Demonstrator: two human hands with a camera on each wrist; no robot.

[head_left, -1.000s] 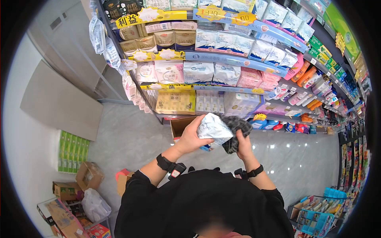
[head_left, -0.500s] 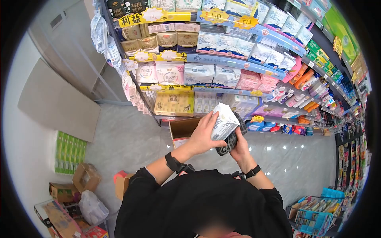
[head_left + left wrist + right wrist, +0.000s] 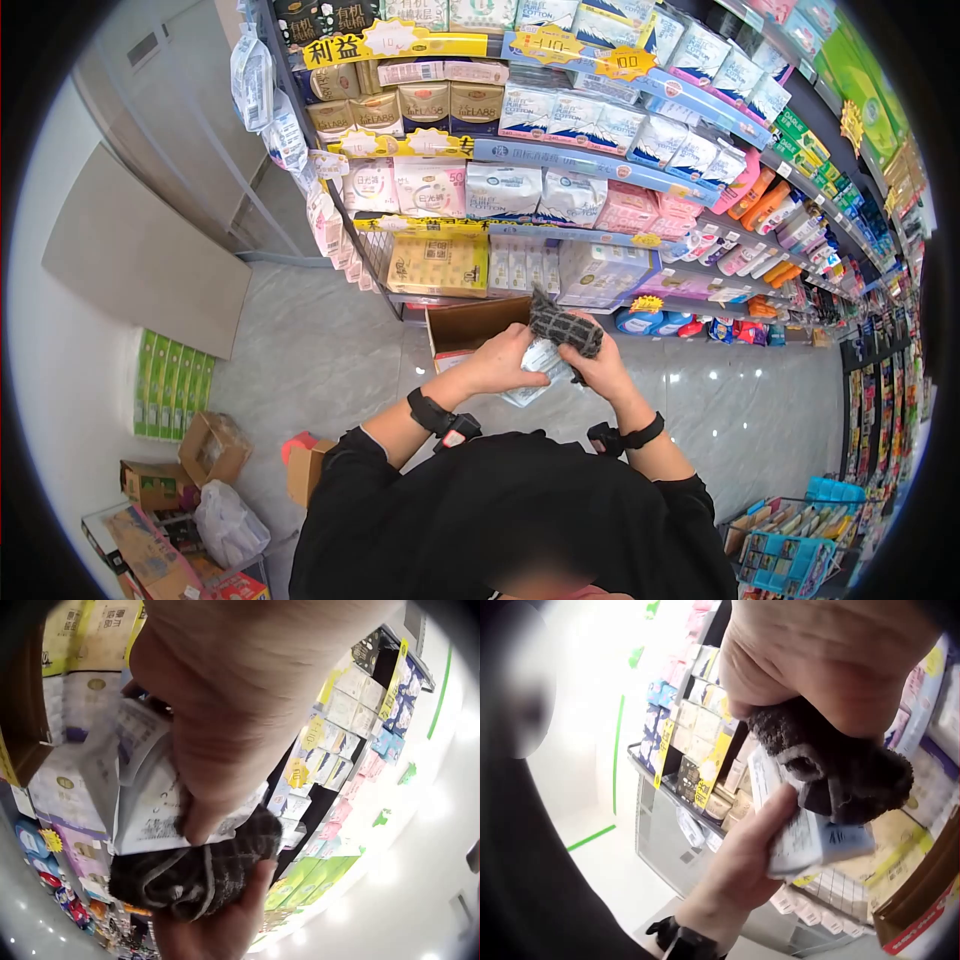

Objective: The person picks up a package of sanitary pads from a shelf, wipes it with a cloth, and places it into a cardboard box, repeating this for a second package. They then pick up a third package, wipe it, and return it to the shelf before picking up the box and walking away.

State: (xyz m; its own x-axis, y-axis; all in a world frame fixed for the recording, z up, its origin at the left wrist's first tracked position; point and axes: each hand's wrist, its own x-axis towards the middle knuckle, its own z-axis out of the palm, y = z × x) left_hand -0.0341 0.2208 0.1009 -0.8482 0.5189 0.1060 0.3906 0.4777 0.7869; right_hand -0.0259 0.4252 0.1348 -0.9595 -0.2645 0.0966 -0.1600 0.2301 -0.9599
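Low in front of the shelf, my left hand (image 3: 498, 362) grips a white plastic-wrapped pack (image 3: 525, 394) with its thumb across the near side. My right hand (image 3: 602, 368) holds a bunched dark checked cloth (image 3: 566, 328) against the pack and partly covers it. In the left wrist view, small print and a barcode show on the pack (image 3: 154, 814), right beside the folded cloth (image 3: 202, 874). The right wrist view shows the cloth (image 3: 840, 776) bundled under my right hand, lying over the pack's upper side.
An open cardboard box (image 3: 447, 325) stands on the floor by the left hand. Behind it rises a shelf (image 3: 585, 152) filled with wrapped packs. Boxes and a white plastic bag (image 3: 230, 520) lie at the lower left. A blue basket (image 3: 790, 560) stands at the lower right.
The pack has turned and come lower, towards the body. The cloth has gone from behind and beneath the pack to its upper side. Both hands keep their hold.
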